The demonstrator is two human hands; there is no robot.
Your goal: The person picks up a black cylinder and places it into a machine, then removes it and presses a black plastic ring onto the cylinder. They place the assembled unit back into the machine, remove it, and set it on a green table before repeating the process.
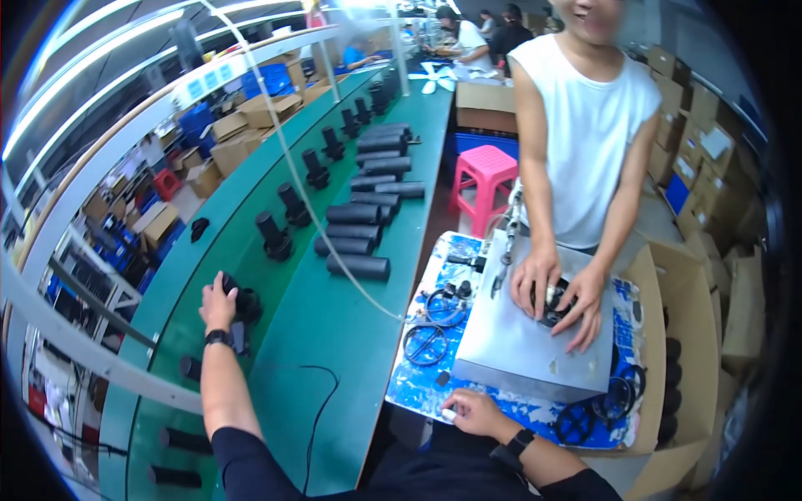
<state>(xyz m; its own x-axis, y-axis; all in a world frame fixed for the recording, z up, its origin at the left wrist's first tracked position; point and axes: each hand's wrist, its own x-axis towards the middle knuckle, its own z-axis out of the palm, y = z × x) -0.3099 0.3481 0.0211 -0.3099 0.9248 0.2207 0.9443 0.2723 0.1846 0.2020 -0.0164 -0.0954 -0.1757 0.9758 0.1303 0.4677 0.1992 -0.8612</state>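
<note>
My left hand [219,307] reaches out over the green conveyor on the left. Its fingers are closed around the upper end of a black cylindrical part with a wider base [246,306], which hides part of the fingers. My right hand [474,412] rests near the front edge of the blue, paint-worn worktable [418,392], with its fingers curled. A small white piece [449,414] shows at its fingertips; whether it is held or worn on a finger I cannot make out. Black ring-shaped parts [426,345] lie on the worktable beyond that hand.
Similar black parts [274,236] stand in a row along the conveyor. Several black tubes [359,267] lie on the green bench. Across the worktable, a co-worker's hands [564,301] handle a black part on a metal box [510,342]. A pink stool [487,171] and an open carton [689,367] stand nearby.
</note>
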